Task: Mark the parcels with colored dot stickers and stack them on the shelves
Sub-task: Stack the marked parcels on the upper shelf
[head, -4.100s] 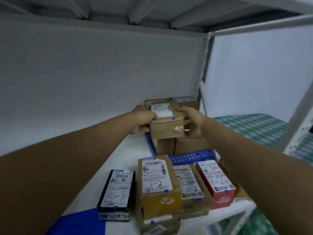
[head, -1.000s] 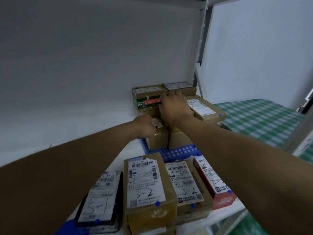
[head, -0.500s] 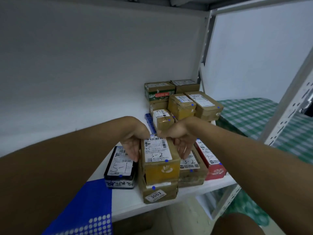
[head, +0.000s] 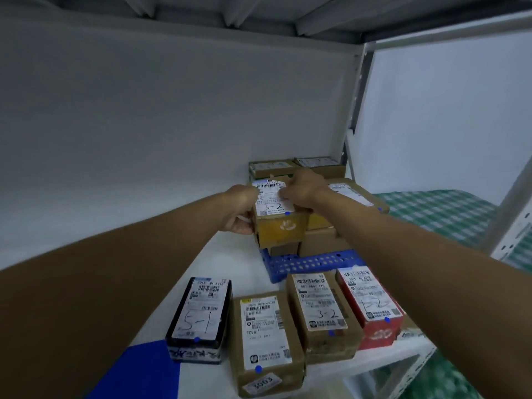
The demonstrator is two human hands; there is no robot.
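Stacking step, by the look of it: 3-2 parcel (head: 277, 218), blue dot already on, held over rear stack (head: 322, 240) on blue crate (head: 311, 263) at back of shelf (head: 230, 263). Left hand (head: 240, 210) gripping parcel's left side, right hand (head: 302, 188) over top w/ fingers curled on label; both arms stretched fwd. Next prob: lower square onto boxes below, then release both grips. Risk: overhang at front edge.
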